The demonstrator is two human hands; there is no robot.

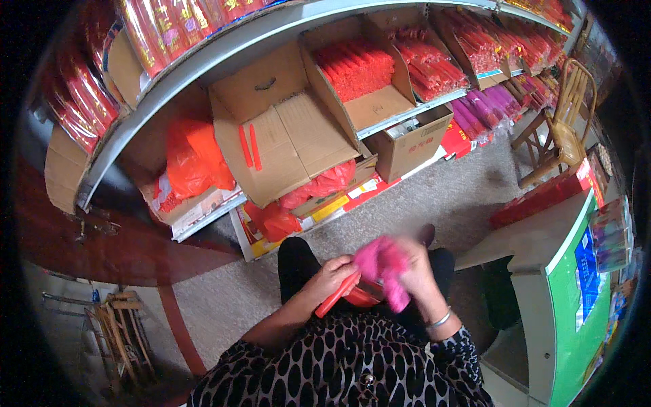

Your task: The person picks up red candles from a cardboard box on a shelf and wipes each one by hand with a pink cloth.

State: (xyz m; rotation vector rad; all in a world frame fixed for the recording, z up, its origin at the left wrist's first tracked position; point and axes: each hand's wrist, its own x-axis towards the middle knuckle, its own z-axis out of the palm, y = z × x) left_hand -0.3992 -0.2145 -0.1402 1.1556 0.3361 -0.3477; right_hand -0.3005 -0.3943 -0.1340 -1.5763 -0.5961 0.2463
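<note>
My left hand [331, 277] is closed around a smooth red candle [333, 300], which slants down toward my lap. Bunched in my right hand [417, 270] is a bright pink cloth [380, 261], which reaches across to the candle's upper end. The right hand is smeared by motion, though its fingers are wrapped in the cloth. Something red [365, 294] lies on my lap between the hands, partly covered. Two more red candles [250, 146] rest side by side on an open cardboard box [291, 139] in front of me.
Boxes of bundled red sticks [356, 68] line the shelf ahead. Red plastic bags [196, 159] sit to the left and below the box. A green-sided counter [583, 298] stands close on my right, a bamboo chair [566, 129] farther off. A wooden folding stool [125, 332] is at left.
</note>
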